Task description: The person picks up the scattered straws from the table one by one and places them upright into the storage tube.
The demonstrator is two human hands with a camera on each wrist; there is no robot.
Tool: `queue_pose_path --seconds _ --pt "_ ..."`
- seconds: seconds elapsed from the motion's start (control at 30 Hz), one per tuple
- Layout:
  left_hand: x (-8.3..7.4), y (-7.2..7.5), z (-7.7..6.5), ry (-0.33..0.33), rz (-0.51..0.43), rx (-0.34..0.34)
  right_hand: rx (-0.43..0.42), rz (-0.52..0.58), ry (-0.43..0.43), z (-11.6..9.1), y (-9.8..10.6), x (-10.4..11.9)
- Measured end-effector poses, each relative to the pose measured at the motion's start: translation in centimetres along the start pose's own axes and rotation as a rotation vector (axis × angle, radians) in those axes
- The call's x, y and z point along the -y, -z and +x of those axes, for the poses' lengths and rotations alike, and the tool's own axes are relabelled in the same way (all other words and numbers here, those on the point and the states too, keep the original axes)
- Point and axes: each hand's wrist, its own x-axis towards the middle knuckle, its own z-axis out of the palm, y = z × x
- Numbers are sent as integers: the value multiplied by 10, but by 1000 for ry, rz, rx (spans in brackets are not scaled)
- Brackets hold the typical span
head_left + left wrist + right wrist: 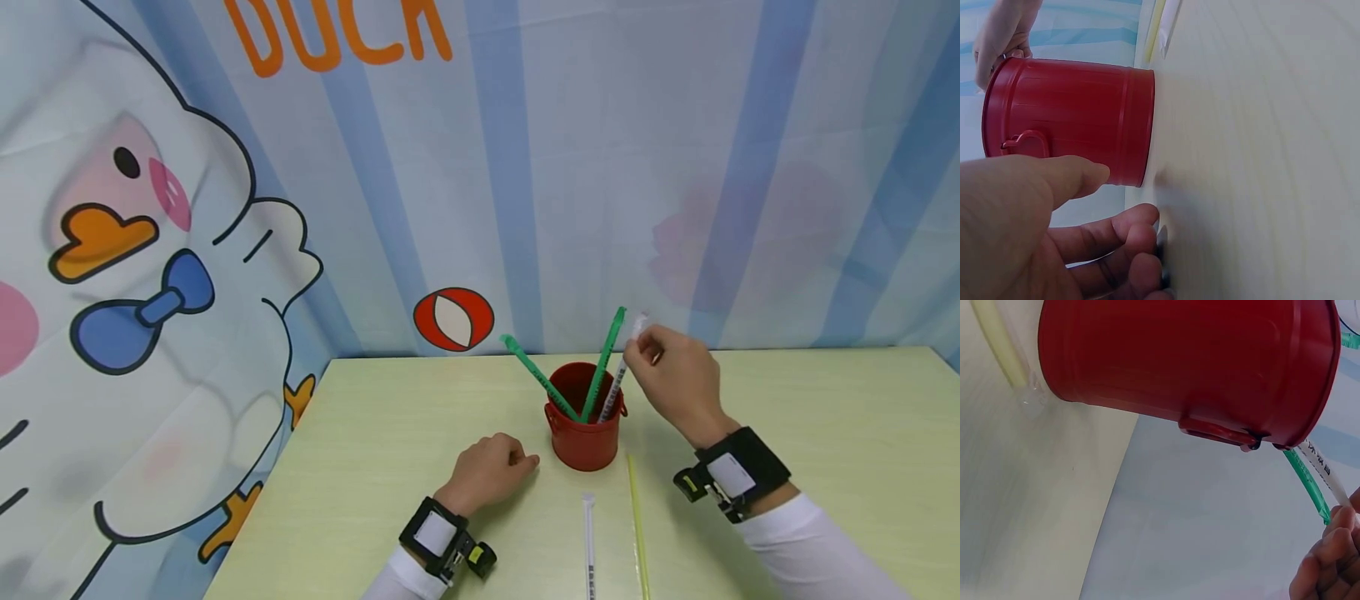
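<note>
My right hand (677, 377) pinches a white paper-wrapped straw (613, 390) near its top. The straw's lower end is inside a small red bucket (587, 447). Two green-wrapped straws (542, 375) lean against the bucket's rim, one to the left and one more upright. In the right wrist view, the fingers (1329, 547) grip the printed white straw (1322, 467) beyond the rim. My left hand (487, 472) rests on the table left of the bucket, fingers loosely curled around nothing. Its thumb (1085, 175) overlaps the bucket's side in the left wrist view.
Nearer to me on the table (360, 467) lie another white-wrapped straw (589, 542) and a yellow straw (638, 525) in a clear wrapper, just in front of the bucket. A printed duck curtain (600, 167) hangs behind the table's back edge.
</note>
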Motion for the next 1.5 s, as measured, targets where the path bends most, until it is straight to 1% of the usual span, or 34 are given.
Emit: queue_pose_path --seconds 0.17,0.47,0.6,0.83,1.0,1.13,1.27,1.5 --pt "0 0 0 2 -1 4 26 -12 -5 -2 -2 -2" --pt "0 0 1 12 3 7 37 -12 3 -2 -4 -3" --pt "0 0 1 3 1 0 46 -11 2 -2 -4 -3" --pt "-2 1 0 18 9 11 70 -11 -7 -5 0 -5" --pt "-2 1 -1 13 5 4 101 -28 -25 -12 7 -10" --pt "-2 0 -1 13 4 5 155 -55 -55 -15 14 -16" --pt "-2 0 0 17 1 9 233 -78 -92 -19 18 -22" --pt "-1 0 0 15 -7 12 356 -84 -125 -36 25 -31"
